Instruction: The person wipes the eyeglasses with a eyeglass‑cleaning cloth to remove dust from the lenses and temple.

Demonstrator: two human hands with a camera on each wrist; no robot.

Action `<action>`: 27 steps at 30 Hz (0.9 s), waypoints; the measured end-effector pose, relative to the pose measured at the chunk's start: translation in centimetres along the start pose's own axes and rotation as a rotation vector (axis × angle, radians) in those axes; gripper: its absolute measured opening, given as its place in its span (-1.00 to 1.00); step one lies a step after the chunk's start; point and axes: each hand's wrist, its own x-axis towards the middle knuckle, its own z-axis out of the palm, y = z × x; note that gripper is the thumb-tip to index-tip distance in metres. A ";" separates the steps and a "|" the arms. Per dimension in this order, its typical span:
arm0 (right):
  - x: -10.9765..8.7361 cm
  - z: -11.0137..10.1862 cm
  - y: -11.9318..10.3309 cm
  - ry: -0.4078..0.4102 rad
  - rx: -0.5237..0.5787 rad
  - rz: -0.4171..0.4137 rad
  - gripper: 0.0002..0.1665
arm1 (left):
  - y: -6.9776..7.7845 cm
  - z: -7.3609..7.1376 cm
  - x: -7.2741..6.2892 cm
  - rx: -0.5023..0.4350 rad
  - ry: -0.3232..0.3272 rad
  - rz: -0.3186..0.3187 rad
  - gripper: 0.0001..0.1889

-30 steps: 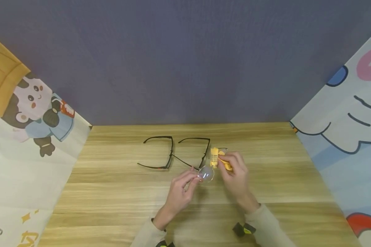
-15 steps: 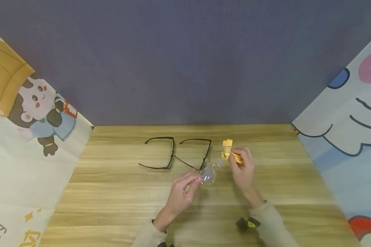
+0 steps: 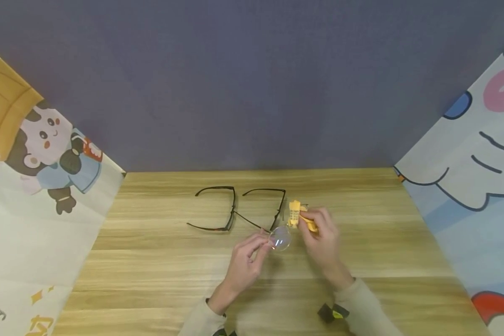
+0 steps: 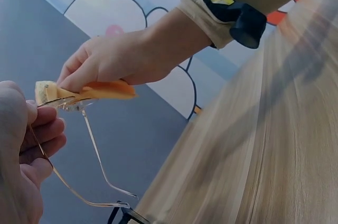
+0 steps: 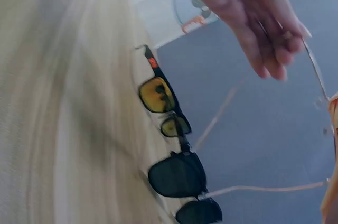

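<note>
My left hand (image 3: 244,263) pinches the rim of round, thin-framed eyeglasses (image 3: 280,239) by one side, above the table. A yellow-orange cloth (image 3: 294,213) with a printed patch is gripped between the thumb and fingers of my right hand (image 3: 324,238). The cloth covers the far lens, beside the bridge of the eyeglasses. Seen from the left wrist, the folded cloth (image 4: 112,90) lies against the frame, with a thin metal temple (image 4: 96,150) extending below it. In the right wrist view, only an edge of the cloth (image 5: 330,197) shows.
Beyond the hands, two black-framed pairs lie unfolded on the wooden table (image 3: 159,280): glasses with yellow lenses (image 5: 157,95) on the left and dark sunglasses (image 5: 177,175) on the right. A grey-blue panel (image 3: 252,93) rises behind, with printed cartoon panels at both sides.
My right hand and the cloth swung outward to the right, then came back left toward the bridge of the eyeglasses. The left hand keeps its pinch in nearly the same place.
</note>
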 end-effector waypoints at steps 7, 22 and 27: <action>-0.5 0.6 -0.2 0.001 0.011 -0.056 -0.60 | 0.0 -0.1 0.0 0.032 0.015 0.014 -0.88; -0.3 -0.5 2.2 0.037 0.057 0.075 -0.94 | -0.5 -0.2 -0.3 0.041 0.009 0.005 -0.89; -0.3 -0.9 2.5 0.027 0.025 0.135 -0.86 | -0.6 -0.3 -0.4 0.049 0.008 0.019 -0.88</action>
